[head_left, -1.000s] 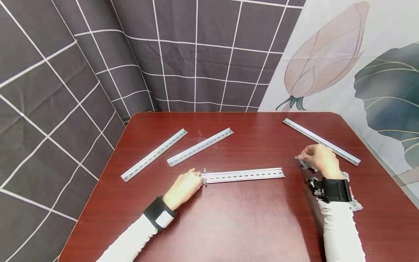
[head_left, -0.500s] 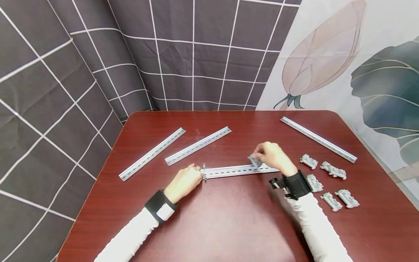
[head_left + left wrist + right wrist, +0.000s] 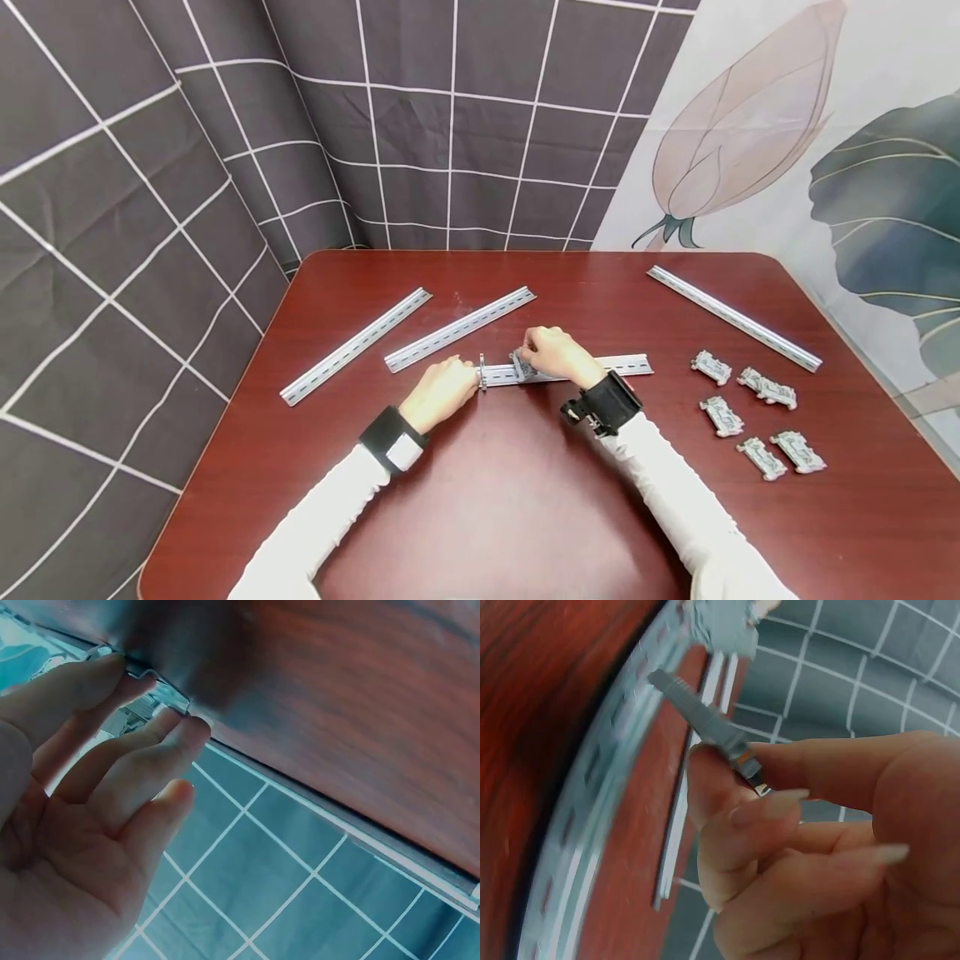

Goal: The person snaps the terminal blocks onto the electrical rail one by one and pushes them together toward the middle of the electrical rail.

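Note:
A slotted metal DIN rail (image 3: 628,364) lies crosswise on the table. My left hand (image 3: 441,389) pinches its left end; in the left wrist view, the thumb and fingers are on either side of the rail's end profile (image 3: 171,696). Just right of these fingers, a thin grey terminal block (image 3: 482,372) stands upright across the rail. Between thumb and fingers my right hand (image 3: 558,354) pinches another grey terminal block (image 3: 521,367), close over the rail and a short way right of the standing one. The right wrist view shows this held block (image 3: 705,716) tilted.
Several loose terminal blocks (image 3: 761,458) lie at the right of the table (image 3: 480,517). Two more rails, a left one (image 3: 356,346) and a middle one (image 3: 459,329), lie behind the left hand. Another rail (image 3: 735,318) lies at the back right. Curtains hang behind the table.
My right hand has carried a terminal block from the pile at the right leftward along the rail, close to the standing block. The left hand keeps its grip on the rail's end.

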Motion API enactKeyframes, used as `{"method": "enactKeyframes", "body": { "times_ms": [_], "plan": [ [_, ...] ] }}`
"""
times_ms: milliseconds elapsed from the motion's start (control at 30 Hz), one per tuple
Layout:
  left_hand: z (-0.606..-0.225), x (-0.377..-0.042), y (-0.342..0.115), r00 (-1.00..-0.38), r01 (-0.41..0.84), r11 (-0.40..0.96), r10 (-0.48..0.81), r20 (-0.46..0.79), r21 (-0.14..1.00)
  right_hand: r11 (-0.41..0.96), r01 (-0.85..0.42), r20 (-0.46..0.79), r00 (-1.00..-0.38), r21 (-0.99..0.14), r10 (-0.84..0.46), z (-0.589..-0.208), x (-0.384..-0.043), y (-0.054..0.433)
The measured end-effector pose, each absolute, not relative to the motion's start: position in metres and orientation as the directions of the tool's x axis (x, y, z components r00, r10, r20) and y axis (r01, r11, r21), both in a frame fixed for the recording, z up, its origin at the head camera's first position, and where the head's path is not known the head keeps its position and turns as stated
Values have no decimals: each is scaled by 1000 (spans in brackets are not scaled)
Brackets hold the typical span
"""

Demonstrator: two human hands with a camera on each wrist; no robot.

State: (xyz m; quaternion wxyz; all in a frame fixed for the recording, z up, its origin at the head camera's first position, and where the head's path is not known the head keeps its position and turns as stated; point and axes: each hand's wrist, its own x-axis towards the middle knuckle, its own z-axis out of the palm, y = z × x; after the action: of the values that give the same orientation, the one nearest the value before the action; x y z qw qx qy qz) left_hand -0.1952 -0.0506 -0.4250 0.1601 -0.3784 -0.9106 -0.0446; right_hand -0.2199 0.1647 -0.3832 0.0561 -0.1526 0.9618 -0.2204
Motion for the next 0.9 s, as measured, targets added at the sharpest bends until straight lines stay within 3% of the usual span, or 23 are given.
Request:
{"method": "enactKeyframes", "body": {
  "times_ms": [433,900],
  "plan": [
    [-423,-197,-46,-624,718,685,713,319,-124,930,-243,4,-968,-276,-252,-397,-216,135],
    [-432,-193,-50,-641,714,697,691,334,-70,874,-225,30,-971,-431,-236,-412,-219,124]
  ]
}}
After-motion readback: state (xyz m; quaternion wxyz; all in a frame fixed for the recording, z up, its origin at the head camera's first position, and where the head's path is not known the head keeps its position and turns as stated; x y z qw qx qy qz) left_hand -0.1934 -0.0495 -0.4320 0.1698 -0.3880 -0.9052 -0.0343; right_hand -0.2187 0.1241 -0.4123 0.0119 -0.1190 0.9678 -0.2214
